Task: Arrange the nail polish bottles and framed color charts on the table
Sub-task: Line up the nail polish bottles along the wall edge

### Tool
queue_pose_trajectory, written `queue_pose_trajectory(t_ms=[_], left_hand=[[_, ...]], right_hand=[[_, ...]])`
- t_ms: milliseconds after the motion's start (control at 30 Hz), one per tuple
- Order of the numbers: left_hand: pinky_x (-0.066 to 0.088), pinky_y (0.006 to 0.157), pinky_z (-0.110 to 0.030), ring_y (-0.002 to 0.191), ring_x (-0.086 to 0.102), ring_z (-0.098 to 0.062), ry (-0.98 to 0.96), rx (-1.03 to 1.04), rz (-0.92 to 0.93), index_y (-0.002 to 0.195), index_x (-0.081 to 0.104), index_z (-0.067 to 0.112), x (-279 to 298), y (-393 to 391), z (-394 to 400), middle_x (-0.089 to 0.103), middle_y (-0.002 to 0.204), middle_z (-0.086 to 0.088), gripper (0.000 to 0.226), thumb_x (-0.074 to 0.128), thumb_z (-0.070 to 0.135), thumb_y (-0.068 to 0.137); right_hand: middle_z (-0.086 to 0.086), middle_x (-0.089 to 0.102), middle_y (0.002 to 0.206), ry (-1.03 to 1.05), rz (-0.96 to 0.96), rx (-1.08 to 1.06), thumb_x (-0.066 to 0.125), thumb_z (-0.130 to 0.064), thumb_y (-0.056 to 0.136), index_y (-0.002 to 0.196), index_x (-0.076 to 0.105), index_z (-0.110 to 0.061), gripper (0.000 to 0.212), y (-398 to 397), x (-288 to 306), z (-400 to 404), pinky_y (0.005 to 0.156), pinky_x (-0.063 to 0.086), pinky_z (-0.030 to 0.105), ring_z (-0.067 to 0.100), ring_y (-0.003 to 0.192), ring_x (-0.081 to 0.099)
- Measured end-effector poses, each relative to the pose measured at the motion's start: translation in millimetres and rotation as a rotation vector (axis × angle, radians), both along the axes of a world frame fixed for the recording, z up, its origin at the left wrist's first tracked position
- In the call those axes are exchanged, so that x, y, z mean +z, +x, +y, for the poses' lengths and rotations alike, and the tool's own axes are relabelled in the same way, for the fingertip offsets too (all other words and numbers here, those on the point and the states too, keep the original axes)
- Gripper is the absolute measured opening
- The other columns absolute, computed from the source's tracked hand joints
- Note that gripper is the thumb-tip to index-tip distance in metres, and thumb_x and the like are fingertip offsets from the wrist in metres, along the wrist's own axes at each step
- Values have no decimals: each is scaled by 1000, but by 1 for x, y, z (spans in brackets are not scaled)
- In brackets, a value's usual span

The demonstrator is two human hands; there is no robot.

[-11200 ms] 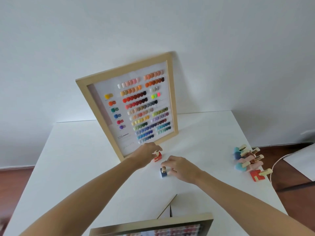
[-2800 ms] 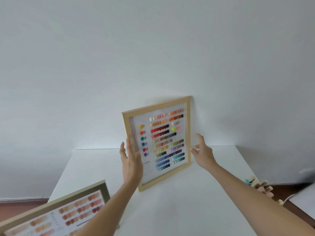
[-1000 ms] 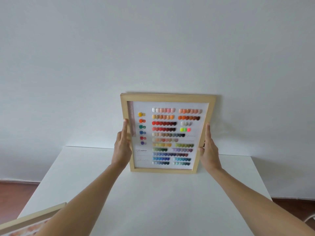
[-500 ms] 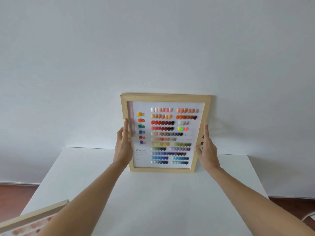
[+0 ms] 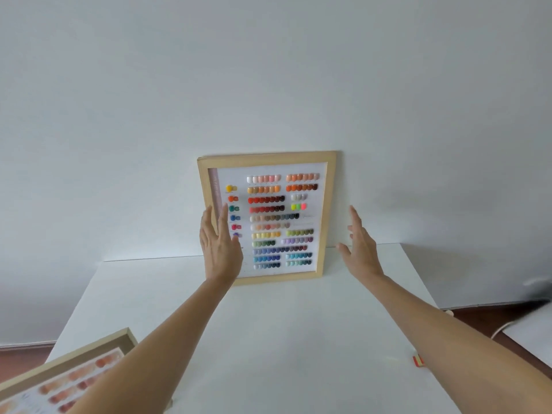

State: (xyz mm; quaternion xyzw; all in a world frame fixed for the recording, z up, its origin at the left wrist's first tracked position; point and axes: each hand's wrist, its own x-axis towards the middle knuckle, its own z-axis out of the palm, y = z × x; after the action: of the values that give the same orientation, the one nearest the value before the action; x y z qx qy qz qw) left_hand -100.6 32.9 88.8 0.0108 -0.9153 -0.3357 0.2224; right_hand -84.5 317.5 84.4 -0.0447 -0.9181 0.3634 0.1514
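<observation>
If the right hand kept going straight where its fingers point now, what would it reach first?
Probably the white wall: the open right hand points up and away, just right of the wooden-framed color chart. Depth is unclear.

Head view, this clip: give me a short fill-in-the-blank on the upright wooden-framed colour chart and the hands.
1. The wooden-framed colour chart stands on the white table and leans against the ____.
2. The right hand is open and ____ the frame.
3. The left hand overlaps the chart's ____ edge.
4. A second framed chart shows at the picture's lower ____ corner.

Missing: wall; apart from; left; left
</observation>
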Motion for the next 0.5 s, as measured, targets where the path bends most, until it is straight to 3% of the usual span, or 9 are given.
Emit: queue_pose_trajectory(t_ms=[133, 267, 500], left_hand=[[31, 115, -52, 143, 25, -29, 0, -132, 9, 147, 25, 25, 1, 16, 24, 17, 156, -6, 68, 54, 3, 90], [34, 114, -50, 139, 31, -26, 13, -288, 17, 144, 34, 21, -6, 34, 55, 32, 150, -7, 59, 54, 4, 91], [41, 108, -41, 128, 44, -24, 15, -489, -14, 136, 46, 14, -24, 67, 120, 49, 136, -6, 46, 54, 5, 92]], right_hand=[[14, 55, 126, 13, -27, -35, 59, -4, 90, 147, 19, -31, 74, 33, -1, 19, 102, 44, 42, 27, 118, 53], [13, 59, 114, -10, -6, -96, 60, -4, 89, 138, 39, -19, 55, 70, 2, 39, 90, 40, 29, 25, 110, 56], [16, 65, 112, 47, -46, -195, 61, -3, 89, 123, 56, -5, 35, 127, 13, 97, 98, 47, 37, 25, 106, 60]])
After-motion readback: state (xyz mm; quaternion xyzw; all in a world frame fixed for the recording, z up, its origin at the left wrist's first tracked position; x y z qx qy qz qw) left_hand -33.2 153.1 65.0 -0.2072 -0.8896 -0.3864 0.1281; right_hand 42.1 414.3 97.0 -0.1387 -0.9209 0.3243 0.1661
